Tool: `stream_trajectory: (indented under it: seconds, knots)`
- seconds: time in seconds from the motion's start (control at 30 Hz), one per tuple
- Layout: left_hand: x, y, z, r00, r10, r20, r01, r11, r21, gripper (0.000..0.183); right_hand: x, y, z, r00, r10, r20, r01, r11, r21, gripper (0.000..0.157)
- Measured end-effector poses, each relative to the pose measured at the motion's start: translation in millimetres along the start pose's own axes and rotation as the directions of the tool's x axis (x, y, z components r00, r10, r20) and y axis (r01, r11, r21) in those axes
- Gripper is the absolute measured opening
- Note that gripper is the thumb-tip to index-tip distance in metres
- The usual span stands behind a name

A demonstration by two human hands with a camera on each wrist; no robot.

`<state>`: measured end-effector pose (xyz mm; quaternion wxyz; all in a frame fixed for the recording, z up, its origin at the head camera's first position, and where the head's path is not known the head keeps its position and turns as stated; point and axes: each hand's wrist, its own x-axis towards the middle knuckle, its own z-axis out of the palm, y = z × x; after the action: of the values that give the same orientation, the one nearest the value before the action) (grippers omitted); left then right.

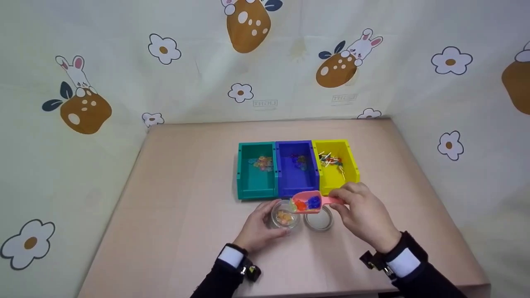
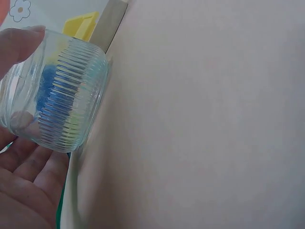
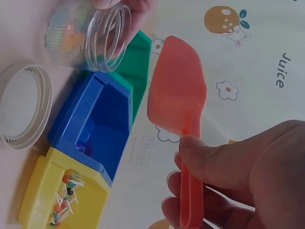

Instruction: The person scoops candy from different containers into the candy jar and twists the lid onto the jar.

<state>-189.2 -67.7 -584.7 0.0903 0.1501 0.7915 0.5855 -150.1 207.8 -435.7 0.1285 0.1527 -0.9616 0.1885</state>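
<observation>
My left hand [image 1: 260, 228] grips a clear glass jar [image 2: 71, 95] with ribbed sides, thumb on one side and fingers round the other. Inside the jar are small orange and yellowish translucent pieces [image 1: 284, 217]. My right hand [image 1: 364, 213] pinches the handle of a pink scoop [image 3: 176, 86] between thumb and fingers. In the head view the scoop carries red, blue and pale green translucent pieces, its front edge overlapping the jar's rim. The right wrist view shows the scoop's underside, above the open jar. A round lid [image 1: 318, 219] lies on the table beside the jar.
Behind the hands stand three joined bins: a green one [image 1: 256, 193] with pale translucent pieces, a blue one [image 1: 298, 192] with dark pieces, and a yellow one [image 1: 351, 165] with white sticks bearing coloured ends. A patterned cloth [image 1: 198, 82] surrounds the table [image 1: 182, 198].
</observation>
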Motion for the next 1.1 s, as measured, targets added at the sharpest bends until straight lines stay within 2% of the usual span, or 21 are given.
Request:
stream_trajectory:
  seconds: [0.3,0.43,0.63,0.9,1.1]
  knots:
    - [0.3,-1.3,1.0,1.000,-0.012,0.004,0.012,1.000,-0.008,0.086,7,-14,1.0,0.991,-0.131,-0.038,0.127,0.986,-0.107,0.021]
    - [0.3,0.2,0.4,1.000,-0.022,0.009,0.022,1.000,-0.010,0.086,7,-17,-1.1,0.984,-0.165,-0.065,0.155,0.979,-0.130,0.021]
    - [0.5,1.4,-1.2,0.999,-0.036,0.010,0.036,0.999,0.001,0.088,5,-16,-3.2,0.986,-0.150,-0.079,0.138,0.981,-0.135,0.022]
    - [0.2,-1.1,-1.6,1.000,-0.001,0.005,0.001,1.000,-0.004,0.087,1,-12,0.2,0.981,-0.165,-0.104,0.150,0.979,-0.138,0.019]
    - [0.7,-0.6,-1.7,1.000,0.000,0.014,0.000,0.999,0.033,0.086,0,-11,0.4,0.990,-0.114,-0.084,0.103,0.988,-0.116,0.020]
